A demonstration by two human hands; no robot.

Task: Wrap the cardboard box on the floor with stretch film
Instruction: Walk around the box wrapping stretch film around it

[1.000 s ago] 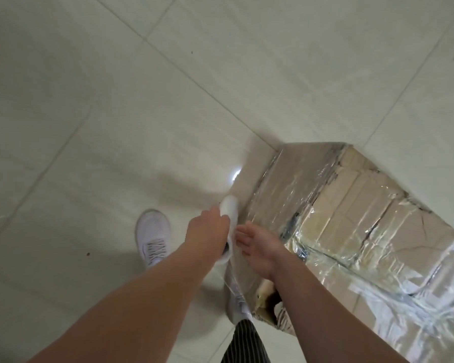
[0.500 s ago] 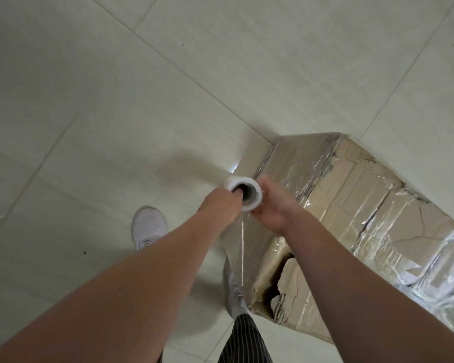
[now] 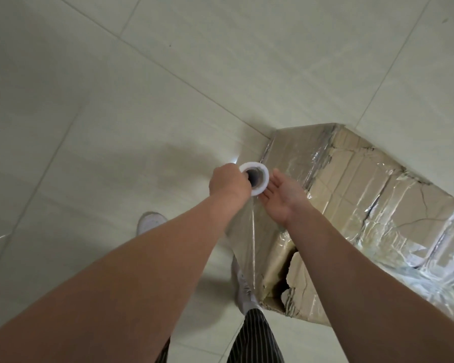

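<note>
Broadly, the tiled floor (image 3: 116,87) fills the scene, pale and glossy, with grout lines running diagonally. The cardboard box (image 3: 364,205) lies on it from centre out to four o'clock. Creased, shiny film already covers its top and sides, and a torn hole gapes in the end face near five o'clock. Judgement: the wrap is well advanced, and that damaged end is the weak point that warrants further passes.

A sheet of stretch film (image 3: 247,231) runs taut from the roll down toward six o'clock along the box's near end. It is presumably held high so the web keeps tension and lies flat.

The person stands at the box's near corner. One white shoe (image 3: 151,222) is at eight o'clock and the other shoe (image 3: 243,286) is at six o'clock, hard against the box, close enough to walk the roll round.

Left hand (image 3: 228,183), at centre: grip clamped on the roll's upper end, with a digit seemingly hooked into the core so it can turn.

Right hand (image 3: 281,199), just at three o'clock of the roll: grip apart, fingers straight, palm toward the roll, probably as brake or guide. Contact cannot be confirmed.

The roll (image 3: 264,184) stands roughly upright, its hollow core showing from above.
</note>
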